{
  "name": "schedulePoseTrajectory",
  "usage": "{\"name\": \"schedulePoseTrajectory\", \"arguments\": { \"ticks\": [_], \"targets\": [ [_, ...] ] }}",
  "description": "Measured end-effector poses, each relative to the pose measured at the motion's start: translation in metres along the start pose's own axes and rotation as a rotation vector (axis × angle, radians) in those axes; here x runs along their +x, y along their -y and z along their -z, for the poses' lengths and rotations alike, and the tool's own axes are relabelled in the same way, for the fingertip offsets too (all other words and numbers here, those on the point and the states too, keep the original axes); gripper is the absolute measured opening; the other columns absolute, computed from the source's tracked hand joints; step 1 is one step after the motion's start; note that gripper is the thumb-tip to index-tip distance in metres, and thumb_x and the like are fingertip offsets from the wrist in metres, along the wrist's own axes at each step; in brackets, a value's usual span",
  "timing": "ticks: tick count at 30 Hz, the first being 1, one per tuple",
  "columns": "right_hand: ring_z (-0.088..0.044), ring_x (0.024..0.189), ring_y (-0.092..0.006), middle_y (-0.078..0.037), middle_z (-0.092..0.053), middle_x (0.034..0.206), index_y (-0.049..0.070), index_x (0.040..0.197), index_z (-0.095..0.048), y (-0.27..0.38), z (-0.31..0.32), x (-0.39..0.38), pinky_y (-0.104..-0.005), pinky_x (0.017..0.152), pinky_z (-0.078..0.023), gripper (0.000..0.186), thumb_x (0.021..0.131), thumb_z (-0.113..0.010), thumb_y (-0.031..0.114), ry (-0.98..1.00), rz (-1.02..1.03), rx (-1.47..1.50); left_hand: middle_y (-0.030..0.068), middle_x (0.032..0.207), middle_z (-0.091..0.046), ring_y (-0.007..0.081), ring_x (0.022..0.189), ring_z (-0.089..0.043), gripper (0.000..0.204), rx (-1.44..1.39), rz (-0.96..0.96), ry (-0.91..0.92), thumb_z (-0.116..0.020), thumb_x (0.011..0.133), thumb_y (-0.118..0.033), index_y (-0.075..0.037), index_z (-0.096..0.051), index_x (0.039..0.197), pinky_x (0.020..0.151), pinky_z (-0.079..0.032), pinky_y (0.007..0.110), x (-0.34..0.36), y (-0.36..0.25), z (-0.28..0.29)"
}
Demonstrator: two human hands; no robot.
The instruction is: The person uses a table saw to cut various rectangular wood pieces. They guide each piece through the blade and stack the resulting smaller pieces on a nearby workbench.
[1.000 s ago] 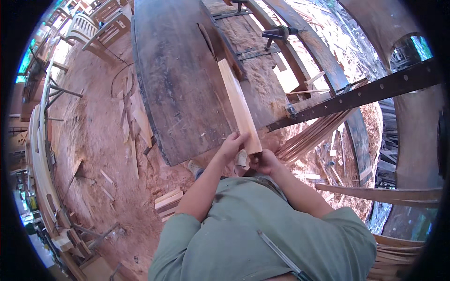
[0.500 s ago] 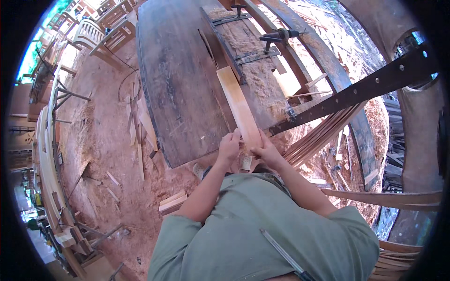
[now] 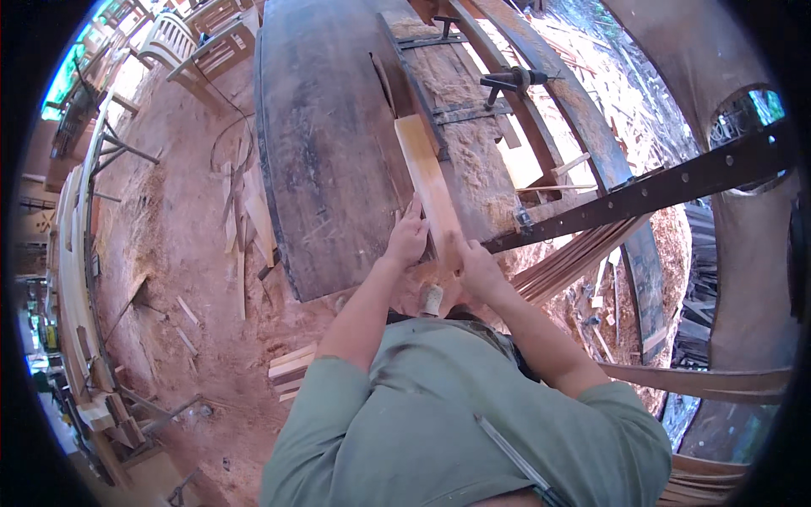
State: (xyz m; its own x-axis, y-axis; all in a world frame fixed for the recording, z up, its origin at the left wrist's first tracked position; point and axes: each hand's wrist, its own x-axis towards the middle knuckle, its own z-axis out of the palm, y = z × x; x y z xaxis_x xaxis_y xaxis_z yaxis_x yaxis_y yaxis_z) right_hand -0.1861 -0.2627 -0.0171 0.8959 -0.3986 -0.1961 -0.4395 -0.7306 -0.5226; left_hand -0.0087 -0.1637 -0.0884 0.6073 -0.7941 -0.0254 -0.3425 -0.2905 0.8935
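Observation:
A pale wooden board (image 3: pixel 427 177) lies lengthwise on the dark, worn tabletop (image 3: pixel 312 152), beside a raised strip (image 3: pixel 405 93) with metal brackets and wood shavings. My left hand (image 3: pixel 408 232) rests along the board's left side with its fingers stretched forward against it. My right hand (image 3: pixel 473 264) is closed on the board's near right end, its thumb side uppermost. A slim metal tool (image 3: pixel 507 452) with a dark end lies across my green shirt, low in the view.
Black clamps (image 3: pixel 503 83) sit on the right framework. A long dark perforated bar (image 3: pixel 634 190) crosses at right over bundled thin strips (image 3: pixel 574 262). Wooden chairs (image 3: pixel 173 46) and long timber pieces (image 3: pixel 80 279) line the left. Offcuts (image 3: pixel 287 367) and shavings lie on the ground.
My left hand has moved forward along the board, its fingers stretching out. The board's near end has risen slightly in the view, with my right hand shifted up and right on it.

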Motion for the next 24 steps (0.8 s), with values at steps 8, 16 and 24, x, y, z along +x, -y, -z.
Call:
{"name": "schedulePoseTrajectory", "arguments": {
  "ticks": [8, 16, 24],
  "targets": [
    [-0.062, 0.09, -0.0433, -0.027, -0.059, 0.099, 0.004, 0.15, -0.026, 0.006, 0.01, 0.022, -0.0485, 0.08, -0.052, 0.085, 0.076, -0.066, 0.007, 0.113, -0.056, -0.184, 0.0148, 0.149, -0.041, 0.0269, 0.139, -0.037, 0.053, -0.036, 0.004, 0.142, -0.049, 0.097, -0.016, -0.001, -0.02, 0.137, 0.119, -0.007, 0.052, 0.019, 0.028, -0.007],
    [-0.064, 0.092, -0.0429, -0.027, -0.06, 0.1, 0.003, 0.151, -0.021, 0.011, 0.012, 0.04, -0.0475, 0.081, -0.054, 0.09, 0.076, -0.071, 0.011, 0.157, -0.101, -0.26, 0.0123, 0.134, -0.057, 0.023, 0.131, -0.049, 0.08, 0.049, -0.092, 0.042, -0.05, 0.096, -0.015, -0.002, 0.004, 0.154, 0.119, -0.006, 0.051, 0.03, 0.04, -0.011],
    [-0.065, 0.094, -0.0409, -0.028, -0.061, 0.104, -0.002, 0.15, -0.02, 0.018, 0.017, 0.066, -0.0458, 0.082, -0.054, 0.087, 0.078, -0.066, 0.009, 0.26, -0.159, -0.324, 0.0265, 0.158, -0.015, 0.0364, 0.145, -0.024, 0.031, -0.026, -0.109, 0.038, -0.049, 0.094, -0.015, 0.003, -0.067, 0.075, 0.118, -0.015, 0.055, 0.045, 0.02, 0.008]
  ]
}}
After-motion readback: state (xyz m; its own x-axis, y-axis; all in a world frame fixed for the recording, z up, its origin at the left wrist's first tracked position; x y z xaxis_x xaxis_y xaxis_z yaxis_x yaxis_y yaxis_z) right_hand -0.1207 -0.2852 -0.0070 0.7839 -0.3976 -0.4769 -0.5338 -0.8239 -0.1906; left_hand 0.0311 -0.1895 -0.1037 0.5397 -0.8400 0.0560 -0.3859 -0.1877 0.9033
